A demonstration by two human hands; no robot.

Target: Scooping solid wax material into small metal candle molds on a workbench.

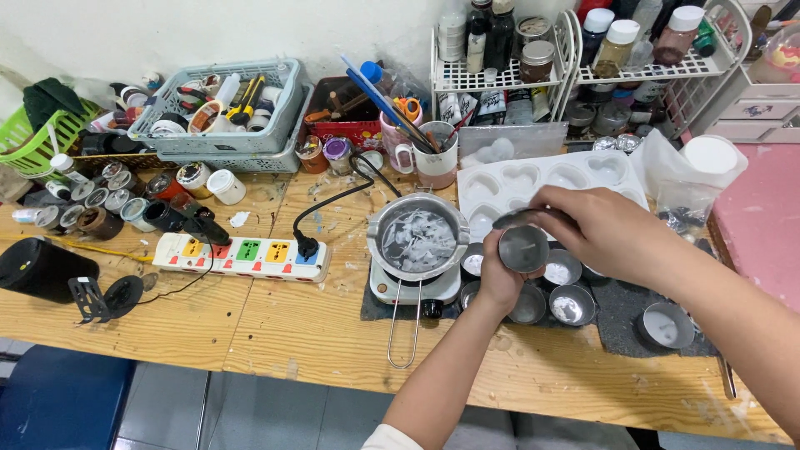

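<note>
I am holding a small round metal tin (523, 247) in my left hand (500, 279), a little right of the middle of the frame. My left fingers are wrapping around its side, so my grip is closed snug on the tin. My right hand (604, 229) is coming over the top of it, and its fingertips are pinching a thin dark thing at the tin's rim. It is too small for me to tell what that is.

To do this well, I think I should be keeping the tin level, so nothing tips out. I should be holding it firm but not squeezing hard, as thin metal may bend.

Just to the left is the melting pot (417, 235) with white wax bits, sitting on a small hot plate (414, 287). It may be hot, so I am keeping my wrist away from it. Below my hands, more small tins (567, 303) are sitting on a dark mat (617, 312). The white heart mould (550, 179) is lying behind my hands, toward the top. The power strip (243, 255) is lying at the left.
</note>
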